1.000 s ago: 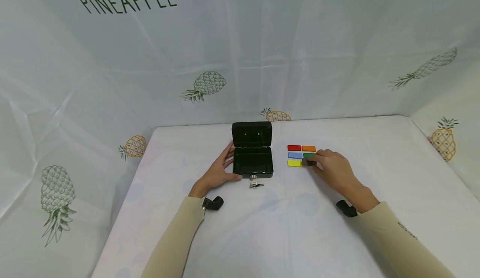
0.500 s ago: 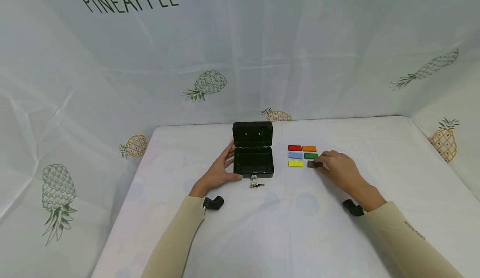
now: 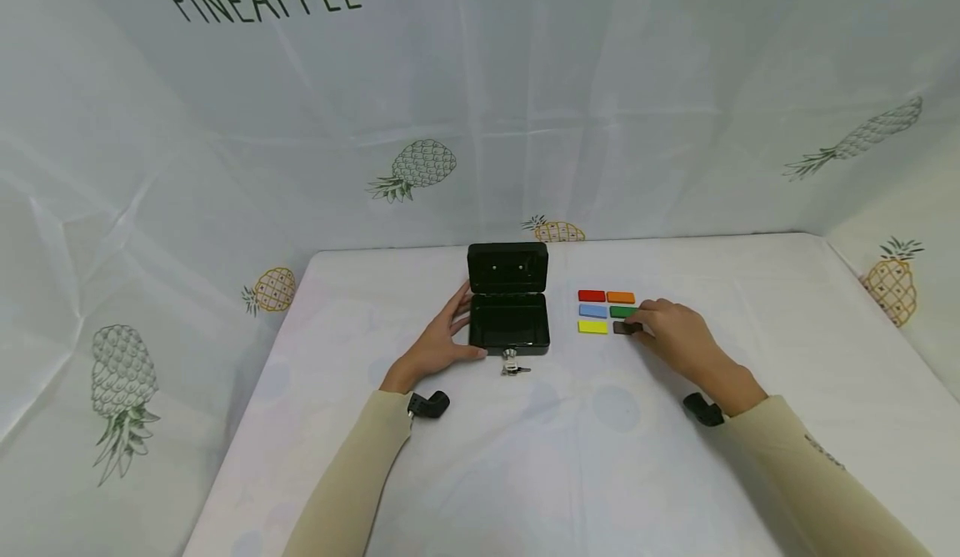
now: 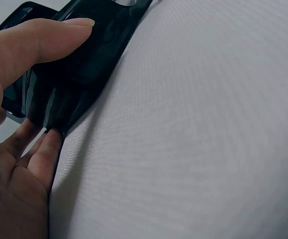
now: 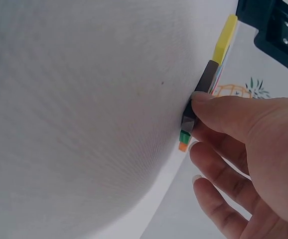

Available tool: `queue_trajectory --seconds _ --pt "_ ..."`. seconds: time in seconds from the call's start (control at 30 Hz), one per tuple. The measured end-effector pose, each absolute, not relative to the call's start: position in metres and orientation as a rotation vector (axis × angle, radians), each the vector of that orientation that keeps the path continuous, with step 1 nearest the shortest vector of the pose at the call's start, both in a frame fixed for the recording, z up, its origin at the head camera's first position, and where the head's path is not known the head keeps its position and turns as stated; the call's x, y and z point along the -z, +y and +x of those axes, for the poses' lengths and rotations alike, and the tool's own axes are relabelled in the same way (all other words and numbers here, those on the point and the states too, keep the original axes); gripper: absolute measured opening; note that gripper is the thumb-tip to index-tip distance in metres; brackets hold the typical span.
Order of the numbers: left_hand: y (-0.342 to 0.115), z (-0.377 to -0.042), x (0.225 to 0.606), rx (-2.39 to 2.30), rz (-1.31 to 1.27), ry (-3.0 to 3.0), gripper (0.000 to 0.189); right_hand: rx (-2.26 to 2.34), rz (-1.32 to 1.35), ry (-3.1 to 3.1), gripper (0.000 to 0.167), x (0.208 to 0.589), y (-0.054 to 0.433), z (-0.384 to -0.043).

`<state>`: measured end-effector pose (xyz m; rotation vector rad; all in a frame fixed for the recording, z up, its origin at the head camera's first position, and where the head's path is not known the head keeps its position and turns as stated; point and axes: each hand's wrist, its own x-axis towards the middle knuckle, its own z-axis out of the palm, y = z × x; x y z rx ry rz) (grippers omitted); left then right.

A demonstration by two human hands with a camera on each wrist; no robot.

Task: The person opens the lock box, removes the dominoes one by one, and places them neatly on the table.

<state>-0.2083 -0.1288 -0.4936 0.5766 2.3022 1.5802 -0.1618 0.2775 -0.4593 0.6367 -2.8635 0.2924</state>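
Observation:
A black cash box (image 3: 510, 324) stands on the white-covered table with its lid raised and a key in its front lock (image 3: 510, 357). My left hand (image 3: 431, 348) holds it at the left, thumb across the front and fingers along the side. My right hand (image 3: 678, 342) pinches a dark brown domino-like tile (image 3: 624, 328) between thumb and fingers, with the tile at the table surface. Beside it lie a yellow tile (image 3: 592, 327) and a green tile (image 3: 622, 312). A blue tile (image 3: 592, 311), a red tile (image 3: 591, 296) and an orange tile (image 3: 620, 298) complete two columns.
White cloth printed with pineapples hangs behind and beside the table (image 3: 480, 474). The back edge of the table runs just behind the box. Black wrist cameras sit on both sleeves.
My right hand has drawn the dark tile slightly right, out from over the yellow and green tiles, then nudged it a little back left beside the yellow one. My left hand stays on the box.

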Motion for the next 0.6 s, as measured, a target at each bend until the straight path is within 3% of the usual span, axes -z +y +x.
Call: queue_trajectory --seconds 0.6 --pt "-0.129 -0.209 0.491 -1.574 0.582 2.297 0.124 -0.378 0.586 -2.852 0.028 0.451 0.289 -0.151"
